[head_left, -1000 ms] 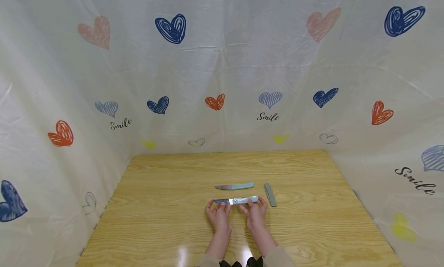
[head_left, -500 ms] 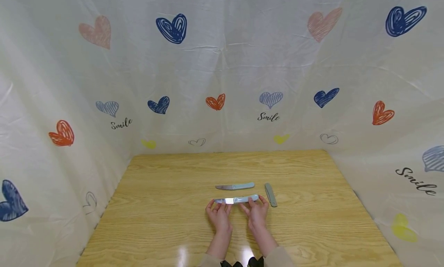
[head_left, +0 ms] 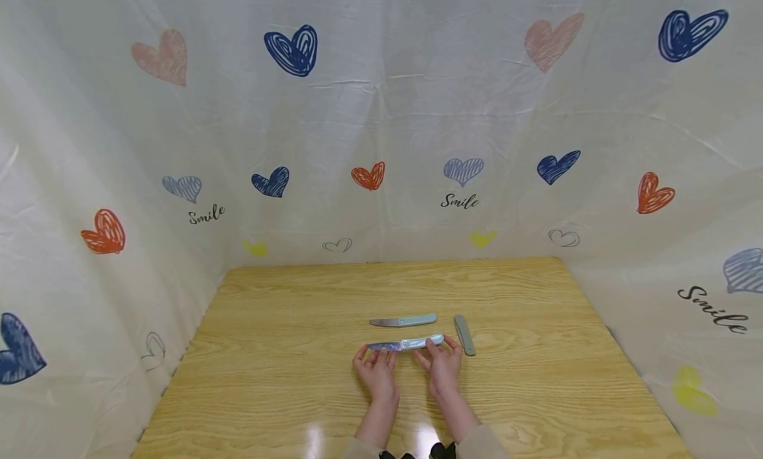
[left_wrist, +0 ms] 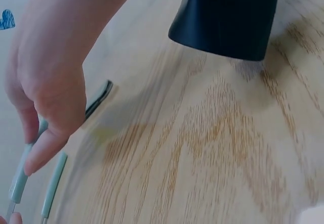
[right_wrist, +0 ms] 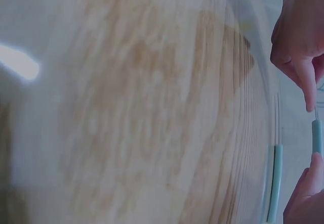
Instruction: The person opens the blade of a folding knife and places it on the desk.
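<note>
A folding knife (head_left: pixel 422 343) with a pale blue handle and its blade out is held level between both hands. My left hand (head_left: pixel 377 374) pinches the blade near its tip. My right hand (head_left: pixel 443 369) grips the handle towards its end; in the left wrist view that right hand (left_wrist: pixel 55 97) has its fingers around the handle (left_wrist: pixel 20 181). Just beyond lies a second pale blue knife (head_left: pixel 417 320), blade out and pointing left. A grey-green folded knife (head_left: pixel 465 335) rests to the right of the right hand, its blade tucked in.
The wooden table (head_left: pixel 286 353) spreads around the hands. A white curtain (head_left: pixel 381 128) printed with hearts surrounds its back and sides. Dark objects (head_left: pixel 441 451) show at the bottom edge between the forearms.
The held knife tilts slightly, and the bright glare on its blade shifts, then turns darker. Both hands keep nearly the same place. The two knives on the table stay put.
</note>
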Tool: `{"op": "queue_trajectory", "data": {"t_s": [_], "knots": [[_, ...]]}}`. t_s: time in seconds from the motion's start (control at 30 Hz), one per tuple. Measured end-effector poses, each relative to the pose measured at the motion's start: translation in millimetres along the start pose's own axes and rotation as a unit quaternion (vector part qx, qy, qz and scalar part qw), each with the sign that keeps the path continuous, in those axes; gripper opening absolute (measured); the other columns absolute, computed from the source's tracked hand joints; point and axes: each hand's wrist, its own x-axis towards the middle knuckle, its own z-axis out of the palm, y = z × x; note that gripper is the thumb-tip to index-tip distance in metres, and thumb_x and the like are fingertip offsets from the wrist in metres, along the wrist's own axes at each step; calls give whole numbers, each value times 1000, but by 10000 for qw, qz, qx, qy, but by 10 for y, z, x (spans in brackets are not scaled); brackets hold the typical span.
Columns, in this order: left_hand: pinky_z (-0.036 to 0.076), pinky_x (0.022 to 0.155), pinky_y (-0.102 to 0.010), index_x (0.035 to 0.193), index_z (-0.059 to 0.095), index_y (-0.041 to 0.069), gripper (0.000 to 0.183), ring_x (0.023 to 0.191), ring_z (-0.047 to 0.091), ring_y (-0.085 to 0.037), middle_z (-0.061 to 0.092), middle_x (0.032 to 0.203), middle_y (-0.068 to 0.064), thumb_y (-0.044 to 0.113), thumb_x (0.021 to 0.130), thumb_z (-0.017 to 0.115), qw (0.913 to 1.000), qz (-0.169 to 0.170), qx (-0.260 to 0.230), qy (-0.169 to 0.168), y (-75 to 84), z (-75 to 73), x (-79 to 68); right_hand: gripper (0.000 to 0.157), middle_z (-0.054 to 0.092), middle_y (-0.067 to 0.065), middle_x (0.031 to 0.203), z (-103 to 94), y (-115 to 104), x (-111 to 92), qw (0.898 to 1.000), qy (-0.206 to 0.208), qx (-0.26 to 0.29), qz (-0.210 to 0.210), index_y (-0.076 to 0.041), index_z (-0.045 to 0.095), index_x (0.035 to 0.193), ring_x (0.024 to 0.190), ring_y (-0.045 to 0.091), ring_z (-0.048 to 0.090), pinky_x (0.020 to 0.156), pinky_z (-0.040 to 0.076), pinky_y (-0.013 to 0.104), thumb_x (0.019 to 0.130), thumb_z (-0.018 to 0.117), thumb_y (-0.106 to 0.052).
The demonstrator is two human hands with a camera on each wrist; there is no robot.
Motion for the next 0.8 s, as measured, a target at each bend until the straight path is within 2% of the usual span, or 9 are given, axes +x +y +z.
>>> {"op": "queue_trajectory", "data": {"t_s": [0.23,0.33,0.53,0.67,0.8], "knots": [[59,78,-29,132,22,-12,48,84,54,-15,37,103,-20,-16,92,48,9997,-108,189,-90,5,-46,54,48,51,13,104,-77,-7,41,9984,-358,-417,119,7,23,133,82,14,62,77,61,38,96,53,5],[59,76,-28,134,23,-15,53,82,57,-14,40,102,-21,-15,90,53,9984,-100,493,-250,7,-79,82,50,49,16,108,-107,-24,60,9968,-506,-599,153,11,22,136,85,14,61,79,60,37,95,52,8],[59,71,-24,139,25,-15,66,77,60,-11,49,102,-22,-10,86,64,9883,14,1402,-594,25,-125,109,55,47,18,109,-159,-56,110,9936,-595,-933,221,17,25,141,85,12,60,78,60,30,93,53,12],[59,69,-22,139,25,-17,70,75,60,-12,51,98,-20,-10,83,66,9821,-51,1748,-707,40,-152,112,57,48,16,106,-186,-65,131,9920,-610,-1070,257,18,26,141,83,10,61,75,60,29,92,53,13],[59,72,-24,142,21,-20,74,74,62,-14,52,93,-17,-10,83,66,9761,-223,1938,-959,47,-196,138,59,48,16,103,-205,-82,137,9886,-646,-1323,322,19,26,142,81,11,61,74,60,30,90,54,15]]}}
